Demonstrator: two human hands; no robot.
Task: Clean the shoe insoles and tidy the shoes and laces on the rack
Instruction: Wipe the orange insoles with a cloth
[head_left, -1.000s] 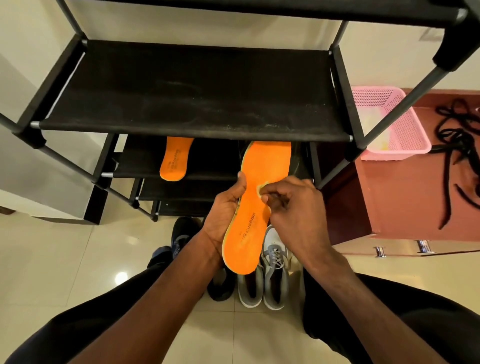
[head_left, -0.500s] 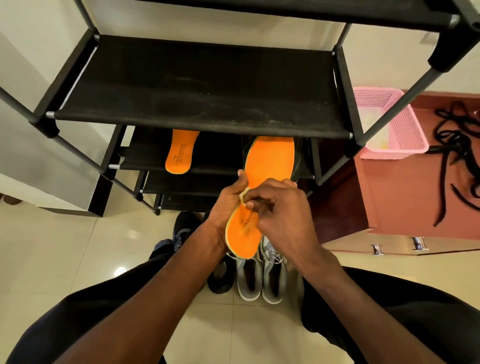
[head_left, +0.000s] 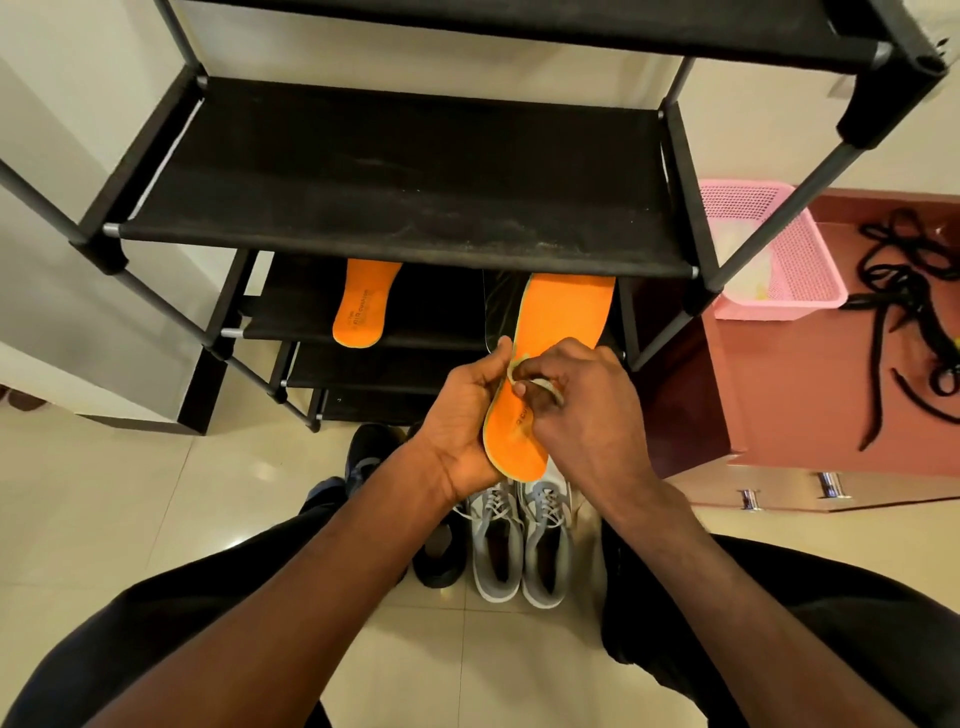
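Right fingers (head_left: 540, 387): curled together, pinching a small pale cloth (head_left: 519, 375) against the orange face of the held insole (head_left: 550, 332).
Right hand (head_left: 582, 400): lies over the middle of the held insole and hides that part of it.
Left hand (head_left: 460, 415): grips the held insole's left edge, thumb laid on the rim, fingers wrapped behind it.
Held insole: orange, one, raised in front of the rack's lower shelves, toe end pointing up under the upper shelf's front bar, heel end down above the grey shoes.
Second insole (head_left: 363, 306): orange, one, lying on a lower shelf to the left, its far end hidden by the shelf above.
Rack (head_left: 395, 176): black frame with fabric shelves; the broad upper shelf is dusty and blocks the view of the shelves below.
Grey shoes (head_left: 519, 540): two, side by side on the floor, laced, directly below the hands.
Black shoes (head_left: 371, 452): two, left of the grey pair, partly covered by the left forearm.
Basket (head_left: 779, 254): pink, one, on the brown cabinet (head_left: 810, 395) right of the rack.
Laces (head_left: 904, 291): black, a loose tangle on the cabinet top, just right of the basket; their number cannot be told.
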